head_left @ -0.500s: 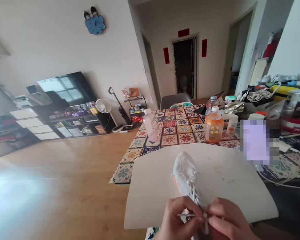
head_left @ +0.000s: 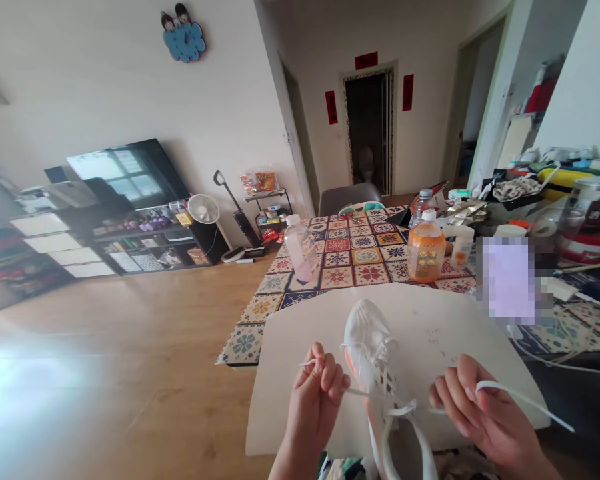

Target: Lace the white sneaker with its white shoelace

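Note:
A white sneaker [head_left: 367,327] with an orange patch along its side lies on a white board [head_left: 300,333], toe pointing away and opening toward me. Its lace [head_left: 357,392] is stretched out to both sides from a crossing at the top of the tongue. On the left of the shoe, my left hand [head_left: 317,387] is closed around one lace end, and a short tip sticks out past the fingers. My right hand [head_left: 480,407] grips the other end on the right, with a longer white tail hanging beyond it.
Past the board, a patterned tablecloth [head_left: 337,260] carries a pale pink bottle [head_left: 301,250] and an orange drink bottle [head_left: 427,250]. Clutter, a white cable [head_left: 545,363] and a blurred purple patch [head_left: 509,280] occupy the right. Wooden floor [head_left: 155,347] lies to the left.
Both hands were together over the shoe's laces. They have moved apart, left and right, drawing the lace out sideways, and the shoe opening now shows.

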The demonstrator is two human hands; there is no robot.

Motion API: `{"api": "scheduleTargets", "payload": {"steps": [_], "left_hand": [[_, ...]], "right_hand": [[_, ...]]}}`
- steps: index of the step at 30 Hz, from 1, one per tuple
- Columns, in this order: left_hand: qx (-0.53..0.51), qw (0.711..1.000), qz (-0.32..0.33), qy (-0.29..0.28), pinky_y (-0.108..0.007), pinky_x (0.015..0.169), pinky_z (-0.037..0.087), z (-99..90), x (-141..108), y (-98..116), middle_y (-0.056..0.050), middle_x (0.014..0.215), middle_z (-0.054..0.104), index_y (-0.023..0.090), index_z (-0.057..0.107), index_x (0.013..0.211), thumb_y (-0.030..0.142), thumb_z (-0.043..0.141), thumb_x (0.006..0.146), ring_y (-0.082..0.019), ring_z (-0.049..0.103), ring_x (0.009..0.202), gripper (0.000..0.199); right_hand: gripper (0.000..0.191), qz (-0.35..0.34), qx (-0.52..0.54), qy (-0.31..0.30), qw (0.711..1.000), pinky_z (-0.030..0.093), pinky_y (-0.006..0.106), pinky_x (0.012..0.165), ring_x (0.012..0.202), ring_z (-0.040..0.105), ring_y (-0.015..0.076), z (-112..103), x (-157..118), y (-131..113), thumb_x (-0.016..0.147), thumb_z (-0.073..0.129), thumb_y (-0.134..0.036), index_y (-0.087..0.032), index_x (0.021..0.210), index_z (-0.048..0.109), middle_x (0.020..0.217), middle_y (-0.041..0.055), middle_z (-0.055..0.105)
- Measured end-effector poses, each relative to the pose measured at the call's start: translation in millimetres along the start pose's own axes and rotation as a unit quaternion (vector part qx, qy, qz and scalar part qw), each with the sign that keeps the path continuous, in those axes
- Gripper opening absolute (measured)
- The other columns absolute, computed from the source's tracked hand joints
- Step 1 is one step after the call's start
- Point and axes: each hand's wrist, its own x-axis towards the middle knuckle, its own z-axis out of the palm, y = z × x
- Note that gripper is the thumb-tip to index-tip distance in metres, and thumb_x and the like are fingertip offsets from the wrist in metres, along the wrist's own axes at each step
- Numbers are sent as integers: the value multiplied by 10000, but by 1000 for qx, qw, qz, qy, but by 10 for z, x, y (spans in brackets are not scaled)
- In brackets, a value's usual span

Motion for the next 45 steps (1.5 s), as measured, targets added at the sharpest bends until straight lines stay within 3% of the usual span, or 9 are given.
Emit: {"api": "scheduleTargets", "payload": {"steps": [4, 8, 13, 16, 19, 26, 31, 37, 45], "left_hand": [[51, 998, 10, -29, -120, 396, 224, -180, 58, 167, 107, 526, 430, 180, 528, 757, 246, 766, 846, -25, 186, 382, 262], [201, 967, -74, -139, -150, 404, 181, -354, 16, 208, 117, 443, 378, 193, 488, 751, 456, 697, 877, -36, 154, 366, 359], [524, 829, -134, -138, -174, 418, 207, -285, -49, 167, 104, 405, 395, 154, 607, 869, 482, 491, 970, -62, 302, 346, 363], [653, 729, -158, -128, -175, 445, 284, -142, -74, 142, 95, 440, 408, 159, 672, 838, 273, 509, 927, -84, 396, 398, 219], [687, 689, -162, -161, -176, 468, 316, -59, -89, 130, 88, 475, 434, 177, 697, 779, 152, 534, 847, -88, 421, 425, 179], [654, 705, -60, -266, -212, 708, 464, -43, -57, 303, -27, 803, 704, 211, 747, 796, 166, 639, 872, -160, 622, 740, 140], [545, 783, 14, -299, -335, 886, 485, -67, -50, 332, -141, 1037, 711, 194, 736, 732, 395, 667, 898, -245, 652, 970, 270], [394, 875, 29, -280, -362, 831, 510, -7, -79, -46, -110, 841, 721, 181, 701, 770, 492, 625, 906, -233, 672, 857, 349], [409, 875, 52, -254, -308, 745, 475, 17, -114, -258, -67, 692, 647, 202, 739, 708, 515, 661, 871, -191, 603, 741, 361]], "right_hand": [[413, 36, 51, -66, 996, 271, 220, 467, 444, 196, 91, -221, -5, -56, 890, 672, -477, -228, 698, 404, 526, -87, 224], [496, 88, -112, -175, 974, 247, 245, 497, 472, 267, 94, -244, -11, -83, 911, 607, -571, -208, 661, 381, 550, -68, 311], [470, 95, -461, -147, 870, 354, 256, 621, 669, 451, 145, -59, 43, -113, 1002, 454, -553, -192, 702, 485, 724, -8, 476], [335, 89, -541, -128, 827, 400, 233, 647, 708, 510, 143, 10, 35, -101, 1011, 491, -437, -205, 772, 523, 805, -3, 534], [136, 89, -585, -107, 799, 436, 221, 658, 717, 583, 148, 18, -13, -65, 973, 544, -267, -231, 842, 549, 824, -11, 612], [154, 76, -587, -104, 799, 445, 226, 580, 621, 601, 159, -26, -20, -171, 897, 649, -249, -235, 749, 611, 698, -23, 645], [306, 75, -423, -184, 884, 501, 313, 796, 857, 622, 209, 24, 70, -303, 922, 639, -487, -215, 782, 633, 896, 37, 642], [320, 67, -225, -119, 965, 494, 370, 864, 919, 648, 232, 201, 121, 36, 912, 647, -520, -219, 807, 673, 878, 49, 699], [345, -12, -334, 2, 943, 509, 249, 643, 690, 611, 161, 323, 114, 211, 891, 672, -514, -213, 733, 730, 739, 22, 629]]}}
